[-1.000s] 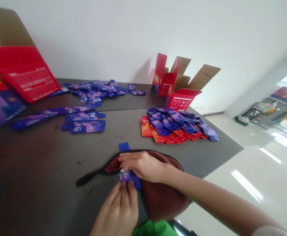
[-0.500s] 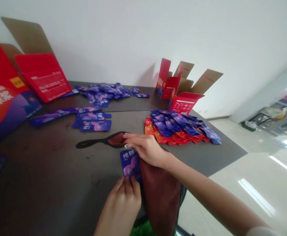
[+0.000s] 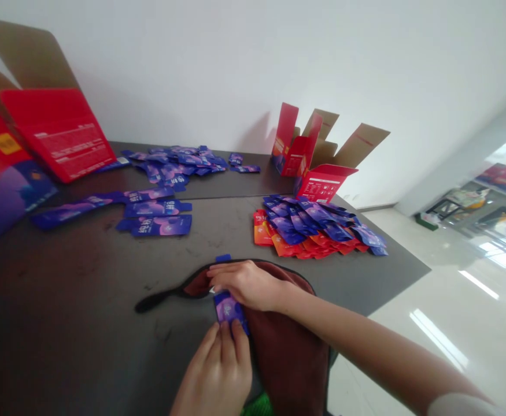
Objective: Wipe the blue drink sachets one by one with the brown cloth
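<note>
My left hand (image 3: 220, 364) holds the near end of a flat blue-purple packet (image 3: 230, 309) down on the table, fingers together on top of it. My right hand (image 3: 246, 283) lies across the packet, with its fingers closed on a brown cloth with black edging (image 3: 287, 346). The cloth covers the packet's middle, and a narrow black-edged tail of it reaches left over the table. Beyond the cloth's far edge a small blue tab (image 3: 224, 258) sticks out. A small white bit shows by my right fingertips; I cannot make out what it is.
Flat packets (image 3: 161, 225) lie at left, before a heap of blue packets (image 3: 178, 164). At right, blue and red-orange sachets (image 3: 317, 225) are piled near opened red boxes (image 3: 317, 179). A large red box (image 3: 57, 133) stands at far left. A wall closes off the grey table (image 3: 83, 277) behind.
My right hand and the cloth have moved toward me over the packet. The cloth's tail has swung nearer. My left hand keeps its hold, and the view has shifted slightly.
</note>
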A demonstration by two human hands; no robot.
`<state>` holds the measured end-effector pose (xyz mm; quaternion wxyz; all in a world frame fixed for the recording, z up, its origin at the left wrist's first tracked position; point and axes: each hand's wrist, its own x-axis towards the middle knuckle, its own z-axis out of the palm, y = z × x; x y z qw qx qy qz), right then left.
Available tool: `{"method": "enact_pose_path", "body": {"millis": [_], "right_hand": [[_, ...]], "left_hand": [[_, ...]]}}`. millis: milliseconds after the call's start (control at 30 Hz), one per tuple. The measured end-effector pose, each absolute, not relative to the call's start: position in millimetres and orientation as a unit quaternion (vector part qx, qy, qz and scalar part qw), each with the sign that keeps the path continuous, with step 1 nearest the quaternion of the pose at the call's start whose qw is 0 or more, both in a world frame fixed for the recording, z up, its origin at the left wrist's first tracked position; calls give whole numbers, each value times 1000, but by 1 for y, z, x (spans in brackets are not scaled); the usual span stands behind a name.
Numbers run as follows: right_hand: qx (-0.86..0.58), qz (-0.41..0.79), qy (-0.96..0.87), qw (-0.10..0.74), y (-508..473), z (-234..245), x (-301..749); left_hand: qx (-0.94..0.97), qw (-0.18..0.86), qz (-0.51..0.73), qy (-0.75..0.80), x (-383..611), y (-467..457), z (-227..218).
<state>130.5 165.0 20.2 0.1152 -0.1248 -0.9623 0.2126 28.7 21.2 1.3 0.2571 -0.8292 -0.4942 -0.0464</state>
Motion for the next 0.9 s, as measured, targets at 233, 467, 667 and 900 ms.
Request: {"method": "enact_pose_path", "body": {"millis": [233,467,667,900], "right_hand": [[-189,175,-939,228,191,21,115],[-343,38,-768,540,110,68,203],[-422,-73,-677,598,54,37,279],[-499,-110,-618,598,54,-3,325]], "left_hand": [[-820,163,-61,-544,26,24,13],[-750,177,-62,-634,-10,39,47],[-671,345,-110,-647,6,100,110],[-732,295,-105,-605,122,186,154]]}}
